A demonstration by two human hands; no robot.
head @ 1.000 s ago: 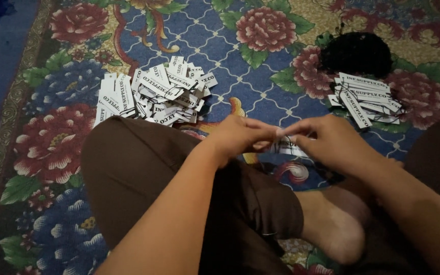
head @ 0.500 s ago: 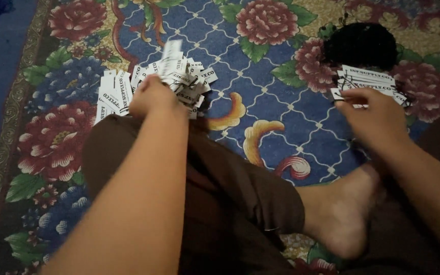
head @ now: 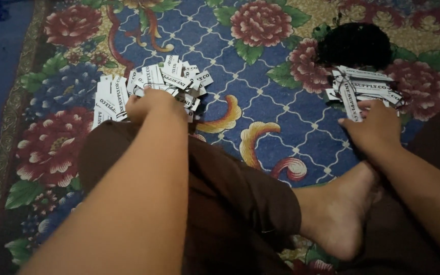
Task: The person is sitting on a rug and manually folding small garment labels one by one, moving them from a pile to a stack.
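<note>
Curled fingers of your left hand are pressing into the loose heap of white paper tags, whether pinching one I cannot tell. Your right hand is resting flat, unclenched, on the smaller tag pile, steadying it beside the black thread bundle farther out on the floral carpet.

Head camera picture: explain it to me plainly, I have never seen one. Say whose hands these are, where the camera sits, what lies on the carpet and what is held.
The camera is worn on a person's head and looks down, so both arms are that person's own. They sit on a flowered carpet with legs folded, one bare foot showing. The left hand rests on a loose heap of white printed paper tags. The right hand touches a smaller pile of tags, which seem to have strings on them. Behind that pile lies a dark bundle of thread. Whether either hand actually grips a tag cannot be told.
</note>
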